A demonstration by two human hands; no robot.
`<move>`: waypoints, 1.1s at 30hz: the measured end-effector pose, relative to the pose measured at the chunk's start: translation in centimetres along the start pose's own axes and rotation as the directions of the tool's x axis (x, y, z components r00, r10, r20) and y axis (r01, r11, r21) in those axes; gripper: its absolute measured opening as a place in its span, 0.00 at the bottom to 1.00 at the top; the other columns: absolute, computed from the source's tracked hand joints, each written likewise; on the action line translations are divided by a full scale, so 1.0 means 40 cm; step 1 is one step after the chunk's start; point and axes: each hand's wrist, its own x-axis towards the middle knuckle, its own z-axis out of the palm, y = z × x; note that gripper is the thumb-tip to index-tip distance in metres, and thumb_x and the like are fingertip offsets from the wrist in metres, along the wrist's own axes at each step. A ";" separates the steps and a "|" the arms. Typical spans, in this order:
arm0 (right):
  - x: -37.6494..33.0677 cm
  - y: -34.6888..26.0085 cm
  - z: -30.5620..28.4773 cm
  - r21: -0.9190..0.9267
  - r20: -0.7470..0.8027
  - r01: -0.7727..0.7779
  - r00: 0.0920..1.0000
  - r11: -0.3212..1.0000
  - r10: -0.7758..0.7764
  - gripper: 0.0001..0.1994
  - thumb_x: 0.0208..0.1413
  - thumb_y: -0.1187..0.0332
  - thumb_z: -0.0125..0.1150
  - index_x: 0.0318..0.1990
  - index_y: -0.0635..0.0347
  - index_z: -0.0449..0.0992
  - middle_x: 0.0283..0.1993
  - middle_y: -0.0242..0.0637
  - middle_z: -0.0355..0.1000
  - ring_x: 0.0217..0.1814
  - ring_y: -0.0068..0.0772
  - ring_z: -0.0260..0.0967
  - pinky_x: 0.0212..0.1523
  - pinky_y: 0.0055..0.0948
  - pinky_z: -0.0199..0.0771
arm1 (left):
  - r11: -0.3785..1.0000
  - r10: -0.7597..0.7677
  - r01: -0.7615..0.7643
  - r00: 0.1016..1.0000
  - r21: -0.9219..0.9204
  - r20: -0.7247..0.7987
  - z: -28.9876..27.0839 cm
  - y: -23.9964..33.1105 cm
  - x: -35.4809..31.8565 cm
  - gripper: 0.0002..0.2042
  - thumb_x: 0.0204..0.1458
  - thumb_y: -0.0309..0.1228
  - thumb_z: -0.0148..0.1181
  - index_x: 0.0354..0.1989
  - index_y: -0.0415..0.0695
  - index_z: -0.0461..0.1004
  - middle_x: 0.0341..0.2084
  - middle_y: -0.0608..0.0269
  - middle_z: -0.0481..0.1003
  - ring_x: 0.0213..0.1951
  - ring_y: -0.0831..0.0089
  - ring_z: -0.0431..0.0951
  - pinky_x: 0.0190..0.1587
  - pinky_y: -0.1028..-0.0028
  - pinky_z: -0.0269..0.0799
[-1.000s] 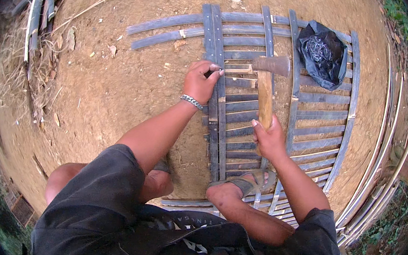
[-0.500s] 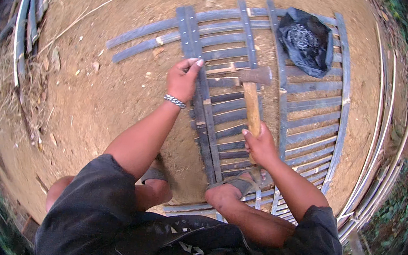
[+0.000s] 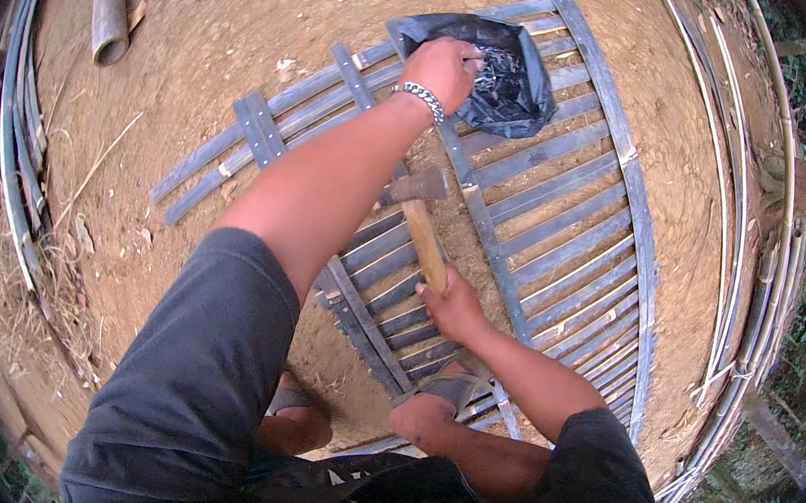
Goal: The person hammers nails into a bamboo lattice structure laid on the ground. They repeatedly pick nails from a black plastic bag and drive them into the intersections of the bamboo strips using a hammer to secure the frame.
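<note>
Over the opening of a black plastic bag (image 3: 524, 106), my left hand (image 3: 440, 75) reaches in with its fingers curled and drawn together. Small, thin metal pieces that look like nails (image 3: 496, 68) lie inside the bag; whether my fingers hold any is hidden. My right hand (image 3: 456, 307) grips the wooden handle of a hatchet (image 3: 424, 239), its rusty metal head up and away from me. Hatchet and hand are above a frame of dark bamboo slats (image 3: 554, 194) lying on the ground. The bag rests on the far part of that frame.
My sandaled foot (image 3: 447, 391) is at the near part of the slats. A short bamboo tube (image 3: 109, 19) lies at the far left on the dirt ground (image 3: 220, 22). Long bamboo strips (image 3: 18, 138) lie along the left, and bamboo poles (image 3: 766, 293) along the right.
My left hand has left the slat joint and moved far and right to the bag. The view has shifted, and the hatchet stays in my right hand.
</note>
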 end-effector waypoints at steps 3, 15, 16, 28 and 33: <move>-0.023 0.031 0.006 -0.028 -0.009 0.086 0.996 0.996 -0.086 0.19 0.60 0.61 0.66 0.51 0.63 0.72 0.35 0.54 0.76 0.39 0.54 0.77 0.43 0.46 0.74 | 0.920 0.082 -0.144 0.980 0.365 0.180 0.029 -0.022 0.050 0.11 0.56 0.30 0.59 0.45 0.47 0.83 0.48 0.51 0.78 0.46 0.50 0.82 0.52 0.56 0.79; -0.062 0.099 0.012 0.035 0.066 0.017 0.998 0.999 -0.020 0.20 0.61 0.58 0.65 0.51 0.63 0.69 0.39 0.55 0.75 0.43 0.60 0.75 0.42 0.51 0.72 | 0.804 0.254 -0.409 0.892 0.431 0.374 0.027 -0.051 0.129 0.09 0.58 0.30 0.54 0.41 0.42 0.79 0.42 0.47 0.80 0.47 0.48 0.81 0.49 0.54 0.78; -0.061 0.090 0.013 0.033 0.066 0.022 0.998 0.999 -0.025 0.20 0.61 0.58 0.65 0.51 0.63 0.70 0.39 0.55 0.75 0.43 0.59 0.75 0.42 0.50 0.72 | 0.822 0.253 -0.390 0.903 0.415 0.347 0.023 -0.054 0.134 0.09 0.58 0.30 0.55 0.42 0.41 0.78 0.41 0.47 0.80 0.46 0.48 0.81 0.49 0.54 0.78; -0.041 0.022 0.041 0.210 0.100 -0.006 0.995 0.978 -0.015 0.16 0.62 0.67 0.64 0.53 0.62 0.68 0.27 0.33 0.70 0.25 0.26 0.69 0.27 0.32 0.72 | 0.995 -0.006 0.015 0.995 -0.097 0.097 -0.284 -0.157 -0.243 0.13 0.58 0.38 0.67 0.39 0.39 0.81 0.32 0.56 0.82 0.35 0.70 0.81 0.41 0.68 0.76; -0.018 -0.043 0.069 0.198 0.126 -0.025 0.992 0.980 0.000 0.15 0.64 0.72 0.62 0.54 0.61 0.67 0.26 0.29 0.66 0.21 0.19 0.65 0.20 0.26 0.68 | 0.875 -0.470 0.444 0.875 -0.192 -0.116 -0.290 -0.251 -0.574 0.09 0.58 0.33 0.67 0.38 0.39 0.80 0.31 0.54 0.81 0.35 0.67 0.82 0.42 0.68 0.75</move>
